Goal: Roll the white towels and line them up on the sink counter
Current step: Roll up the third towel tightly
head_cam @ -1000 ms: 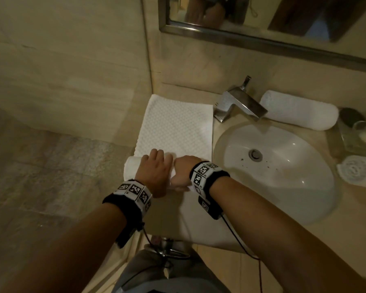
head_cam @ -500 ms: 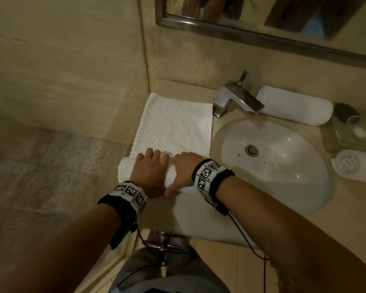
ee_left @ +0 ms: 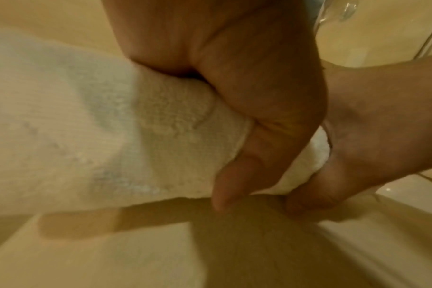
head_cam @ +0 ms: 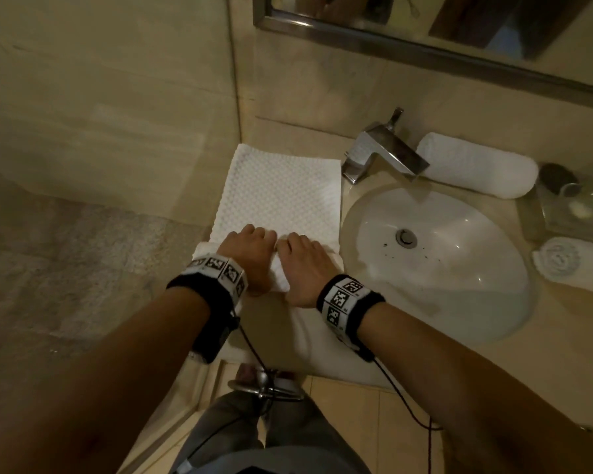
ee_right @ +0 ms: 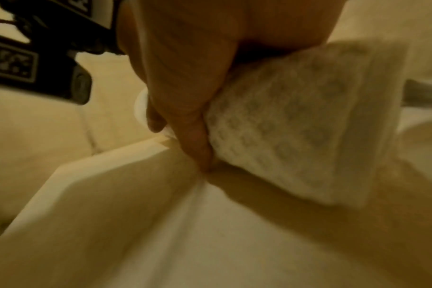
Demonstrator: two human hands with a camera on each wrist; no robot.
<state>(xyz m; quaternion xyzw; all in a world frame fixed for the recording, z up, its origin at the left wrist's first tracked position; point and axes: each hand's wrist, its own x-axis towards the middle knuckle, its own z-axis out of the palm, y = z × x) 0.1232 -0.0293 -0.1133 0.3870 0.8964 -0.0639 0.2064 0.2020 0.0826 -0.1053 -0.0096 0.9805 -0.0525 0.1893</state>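
Observation:
A white waffle towel lies flat on the counter left of the sink, its near end wound into a roll. My left hand and right hand sit side by side on that roll, fingers curled over the top. In the left wrist view the thumb presses the roll from the near side. In the right wrist view the thumb does the same to the roll. One rolled towel lies behind the faucet, and another lies right of the basin.
The white basin lies right of the flat towel, with a chrome faucet behind it. A glass tray stands at the far right. A wall bounds the counter's left end. A mirror hangs above.
Both hands have moved forward with the roll along the flat towel. The right hand has gone from bent at the wrist to lying over the roll.

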